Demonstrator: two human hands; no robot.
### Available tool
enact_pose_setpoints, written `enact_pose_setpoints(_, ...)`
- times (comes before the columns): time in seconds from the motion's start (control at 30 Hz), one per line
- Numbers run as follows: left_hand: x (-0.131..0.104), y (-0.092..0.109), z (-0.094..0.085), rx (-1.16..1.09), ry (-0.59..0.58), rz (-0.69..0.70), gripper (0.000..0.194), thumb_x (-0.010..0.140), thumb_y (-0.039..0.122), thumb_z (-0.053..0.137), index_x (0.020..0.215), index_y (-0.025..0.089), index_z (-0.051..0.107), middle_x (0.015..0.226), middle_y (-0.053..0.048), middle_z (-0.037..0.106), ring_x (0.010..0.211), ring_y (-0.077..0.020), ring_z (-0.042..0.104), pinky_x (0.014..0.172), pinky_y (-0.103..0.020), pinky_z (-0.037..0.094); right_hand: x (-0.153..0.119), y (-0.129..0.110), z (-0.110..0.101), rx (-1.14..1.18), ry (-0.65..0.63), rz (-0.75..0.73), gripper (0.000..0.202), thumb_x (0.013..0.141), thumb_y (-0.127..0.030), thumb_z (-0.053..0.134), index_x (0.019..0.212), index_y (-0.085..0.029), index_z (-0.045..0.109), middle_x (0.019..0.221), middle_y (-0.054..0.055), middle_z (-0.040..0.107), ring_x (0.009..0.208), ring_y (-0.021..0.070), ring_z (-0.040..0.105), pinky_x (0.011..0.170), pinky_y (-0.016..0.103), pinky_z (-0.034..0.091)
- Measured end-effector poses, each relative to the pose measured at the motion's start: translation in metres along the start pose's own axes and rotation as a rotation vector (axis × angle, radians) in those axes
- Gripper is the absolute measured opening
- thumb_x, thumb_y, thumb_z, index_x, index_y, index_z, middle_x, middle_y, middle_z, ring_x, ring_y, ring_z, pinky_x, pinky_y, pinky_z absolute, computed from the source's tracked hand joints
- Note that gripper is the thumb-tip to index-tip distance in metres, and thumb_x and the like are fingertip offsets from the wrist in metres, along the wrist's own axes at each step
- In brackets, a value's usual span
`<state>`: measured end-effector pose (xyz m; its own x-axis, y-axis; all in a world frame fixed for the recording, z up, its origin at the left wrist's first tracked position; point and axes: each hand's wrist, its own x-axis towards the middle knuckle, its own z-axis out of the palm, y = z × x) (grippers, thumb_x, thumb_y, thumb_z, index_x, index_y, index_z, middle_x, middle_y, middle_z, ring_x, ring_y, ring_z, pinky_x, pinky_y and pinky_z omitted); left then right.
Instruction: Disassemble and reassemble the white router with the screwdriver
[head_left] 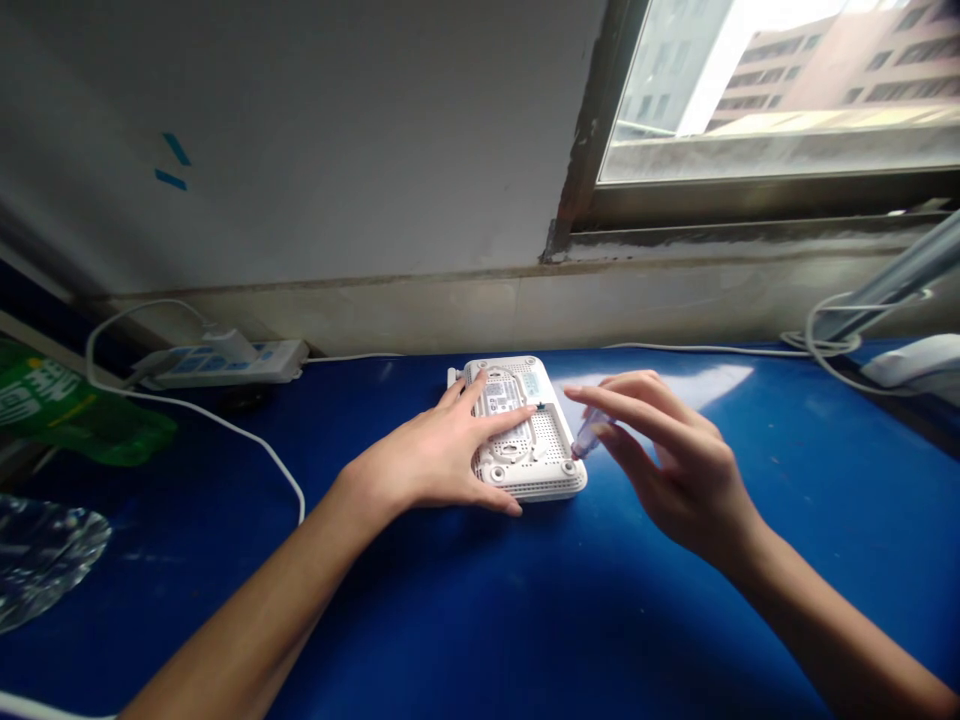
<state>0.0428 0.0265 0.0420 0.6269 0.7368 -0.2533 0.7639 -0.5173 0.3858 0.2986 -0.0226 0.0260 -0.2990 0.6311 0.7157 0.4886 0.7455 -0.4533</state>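
Note:
A white router [556,435] lies on the blue table, its vented underside with labels facing up. My left hand [442,450] holds it from the left: the fingers spread over its top and the thumb lies along the near edge. By one fingertip is a small dark green spot that I cannot identify. Between the thumb and fingers of my right hand [667,450] is a small screwdriver with a translucent purple handle [592,428]. It tilts down to the router's near right corner, its tip at or close to a round recess there.
A white power strip [277,362] with a plug stands at the back left, its white cable [247,432] looping over the table. Farther left lie a green bottle [90,410] and a clear plastic bottle [49,555]. At the right, a grey pole [892,275] has cable coiled at its foot.

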Motion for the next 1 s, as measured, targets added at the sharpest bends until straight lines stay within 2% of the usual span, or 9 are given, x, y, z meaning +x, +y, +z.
enact_pose_setpoints(0.07,-0.001,0.001,-0.001,-0.001,-0.006,-0.004,0.107,0.072,0.079,0.080,0.163,0.052,0.031,0.179,-0.002,-0.004,0.162,-0.0480,0.005,0.125,-0.062,0.028,0.000,-0.001,0.001,0.077,-0.059,0.011,0.051,0.102,-0.006,0.056,0.147,-0.030,0.061,0.121,0.009,0.073,0.111,0.0255,0.065,0.091,0.043,0.055)
enact_pose_setpoints(0.13,-0.001,0.002,-0.002,0.001,-0.012,-0.012,0.107,0.072,0.079,0.080,0.163,0.052,0.030,0.179,-0.002,-0.005,0.162,-0.0480,0.004,0.125,-0.062,0.028,0.001,-0.001,0.000,0.130,-0.072,0.009,0.054,0.101,-0.004,0.056,0.148,-0.031,0.060,0.123,0.008,0.075,0.114,0.0249,0.067,0.094,0.043,0.056)
enact_pose_setpoints(0.23,-0.001,0.003,-0.002,0.002,-0.015,-0.016,0.107,0.072,0.080,0.079,0.163,0.053,0.029,0.179,-0.001,-0.005,0.161,-0.0492,0.002,0.125,-0.063,0.027,0.002,-0.001,-0.001,0.102,-0.031,-0.025,0.051,0.096,-0.004,0.066,0.140,-0.030,0.067,0.111,0.006,0.078,0.100,0.0240,0.070,0.085,0.040,0.058)
enact_pose_setpoints(0.37,0.000,0.001,-0.001,0.001,-0.006,-0.008,0.107,0.072,0.080,0.079,0.163,0.052,0.030,0.179,-0.001,-0.005,0.161,-0.0497,0.000,0.125,-0.064,0.027,0.001,-0.001,0.000,-0.014,0.032,-0.026,0.037,0.093,-0.007,0.073,0.124,-0.027,0.075,0.098,0.006,0.074,0.082,0.0201,0.068,0.070,0.034,0.057)
enact_pose_setpoints(0.43,0.000,0.001,0.000,0.002,-0.008,-0.009,0.107,0.072,0.080,0.079,0.163,0.052,0.030,0.179,-0.001,-0.005,0.161,-0.0495,-0.001,0.125,-0.064,0.027,0.000,-0.001,0.000,-0.063,0.046,-0.015,0.034,0.094,-0.010,0.074,0.123,-0.027,0.075,0.096,0.006,0.072,0.080,0.0193,0.068,0.068,0.033,0.057)
enact_pose_setpoints(0.57,0.000,0.002,-0.001,0.007,-0.009,0.001,0.107,0.073,0.078,0.080,0.163,0.052,0.029,0.180,0.000,-0.002,0.162,-0.0484,0.005,0.125,-0.062,0.028,-0.005,0.001,0.001,0.004,-0.077,0.019,0.052,0.100,-0.011,0.065,0.149,-0.027,0.058,0.126,0.011,0.074,0.111,0.0255,0.073,0.092,0.041,0.063)
enact_pose_setpoints(0.63,0.000,0.002,-0.002,0.006,-0.008,0.006,0.107,0.073,0.077,0.080,0.163,0.052,0.029,0.180,-0.001,-0.001,0.162,-0.0475,0.007,0.125,-0.060,0.029,-0.007,0.002,0.001,0.069,-0.140,0.054,0.055,0.102,-0.010,0.060,0.153,-0.027,0.053,0.131,0.012,0.074,0.115,0.0254,0.074,0.097,0.042,0.063)
enact_pose_setpoints(0.77,0.000,0.003,-0.002,0.015,-0.011,-0.011,0.106,0.073,0.077,0.080,0.163,0.053,0.029,0.180,-0.002,-0.002,0.162,-0.0479,0.006,0.125,-0.061,0.029,-0.010,0.003,0.003,0.013,-0.080,0.053,0.046,0.100,-0.012,0.067,0.143,-0.026,0.062,0.115,0.008,0.080,0.095,0.0214,0.080,0.088,0.036,0.065)
enact_pose_setpoints(1.0,0.000,0.002,-0.002,0.013,-0.017,-0.006,0.106,0.074,0.076,0.079,0.164,0.051,0.029,0.180,-0.002,-0.003,0.161,-0.0485,-0.001,0.126,-0.063,0.025,-0.008,-0.001,0.008,-0.100,0.058,-0.007,0.046,0.093,-0.013,0.078,0.135,-0.026,0.067,0.099,0.004,0.082,0.080,0.0182,0.078,0.081,0.031,0.064)
